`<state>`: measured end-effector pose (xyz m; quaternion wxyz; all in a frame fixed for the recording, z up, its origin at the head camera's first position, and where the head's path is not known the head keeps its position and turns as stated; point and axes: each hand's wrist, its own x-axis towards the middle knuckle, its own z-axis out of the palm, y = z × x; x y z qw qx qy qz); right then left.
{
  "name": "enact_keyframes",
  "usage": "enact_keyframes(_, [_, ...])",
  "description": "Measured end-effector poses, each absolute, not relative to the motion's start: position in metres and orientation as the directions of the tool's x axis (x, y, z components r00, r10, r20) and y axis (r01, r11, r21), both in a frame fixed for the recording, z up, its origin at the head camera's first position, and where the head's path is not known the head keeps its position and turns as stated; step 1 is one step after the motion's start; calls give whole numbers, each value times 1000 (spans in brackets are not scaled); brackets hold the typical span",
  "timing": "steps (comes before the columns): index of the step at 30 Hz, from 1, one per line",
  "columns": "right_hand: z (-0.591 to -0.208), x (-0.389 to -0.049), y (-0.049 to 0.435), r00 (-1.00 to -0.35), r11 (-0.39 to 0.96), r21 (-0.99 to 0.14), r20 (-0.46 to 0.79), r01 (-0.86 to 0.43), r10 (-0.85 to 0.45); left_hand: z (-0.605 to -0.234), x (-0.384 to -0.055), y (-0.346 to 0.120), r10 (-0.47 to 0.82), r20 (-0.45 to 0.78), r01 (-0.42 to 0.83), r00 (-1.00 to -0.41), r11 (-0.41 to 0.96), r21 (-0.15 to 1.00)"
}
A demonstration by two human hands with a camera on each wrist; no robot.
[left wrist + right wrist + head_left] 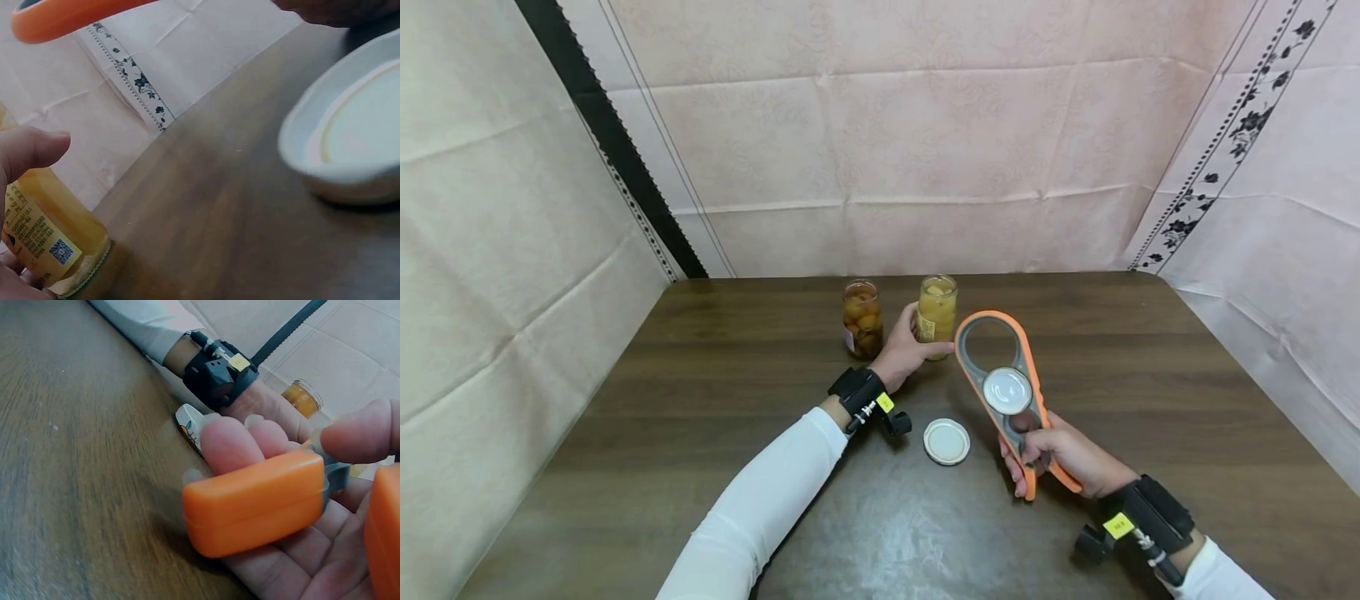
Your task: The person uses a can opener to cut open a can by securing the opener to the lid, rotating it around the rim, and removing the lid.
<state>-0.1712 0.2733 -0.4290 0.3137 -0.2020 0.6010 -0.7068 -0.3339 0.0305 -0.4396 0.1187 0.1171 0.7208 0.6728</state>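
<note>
My left hand grips a glass jar of pale yellow fruit pieces, its thumb across the front and fingers round the far side. The jar stands upright with no lid on its mouth; its label shows in the left wrist view. In my right hand is an orange and grey jar opener, held by its two handles above the table. A white metal lid sits between the opener's grey inner edges. Another white lid lies inner side up on the table between the hands.
A second jar with dark amber fruit stands just left of the left hand, also without a lid. The brown wooden table ends at a pale cloth backdrop, with more cloth along both sides.
</note>
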Motion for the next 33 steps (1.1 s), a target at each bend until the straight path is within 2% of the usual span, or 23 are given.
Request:
enact_keyframes(13, [-428, -169, 274, -744, -110, -981, -47, 161, -667, -434, -300, 20, 349, 64, 80, -935, 32, 996])
enact_keyframes(23, [-427, -168, 271, -733, -172, -973, 5, 153, -680, -430, -287, 2, 343, 49, 84, -938, 88, 993])
enact_keyframes(28, [-426, -166, 266, -749, -133, -979, -30, 156, -662, -425, -277, -15, 377, 11, 47, -926, 86, 995])
enact_keyframes(33, [-426, -163, 260, -731, -119, -974, -61, 192, -680, -418, -264, -41, 412, -28, 11, -911, 92, 996])
